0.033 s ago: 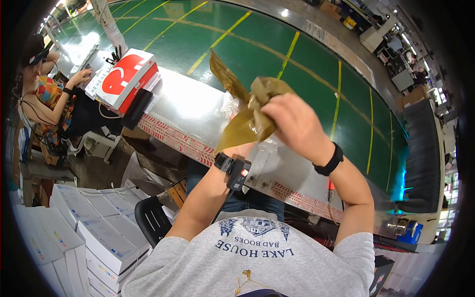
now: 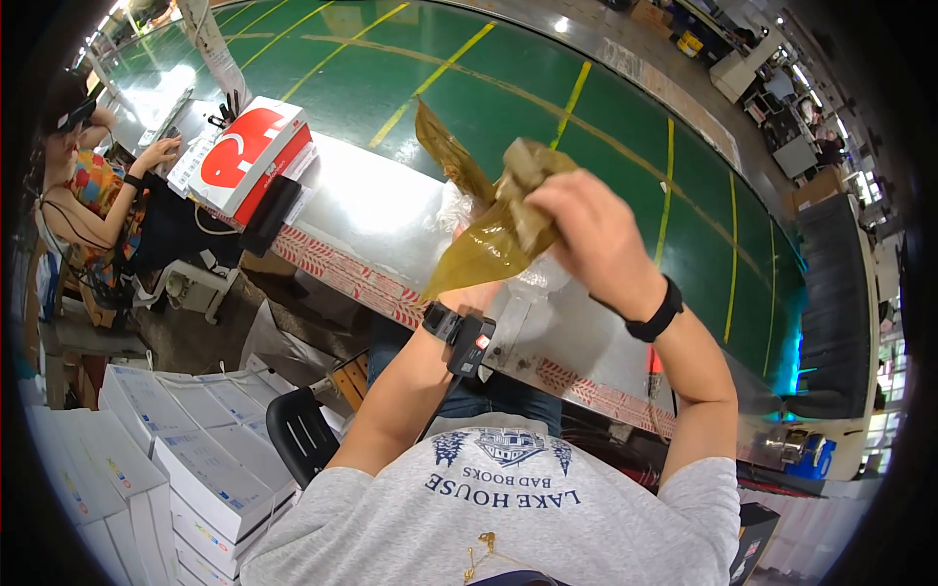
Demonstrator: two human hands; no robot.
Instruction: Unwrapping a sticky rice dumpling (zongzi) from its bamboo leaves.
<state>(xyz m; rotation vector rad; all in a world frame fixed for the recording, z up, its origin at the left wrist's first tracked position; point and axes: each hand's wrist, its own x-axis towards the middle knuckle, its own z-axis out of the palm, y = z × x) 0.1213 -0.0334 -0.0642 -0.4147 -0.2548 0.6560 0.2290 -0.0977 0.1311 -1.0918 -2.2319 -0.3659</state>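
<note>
Olive-green translucent plastic bag, crumpled, held up over shiny metal table. Right hand clenched round bunched top. Left hand mostly hidden beneath; grip unclear. Best kept taut, gripped near folds, smoothed slowly.

a green floor with yellow lines lies beyond a shiny metal table; white boxes stacked nearby.

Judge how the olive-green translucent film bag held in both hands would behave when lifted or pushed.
The olive-green translucent film bag probably is floppy: it crumples under the right hand and a loose strip sticks up. It looks light, thin enough for light to pass through. Its glossy surface may be slippery.
</note>
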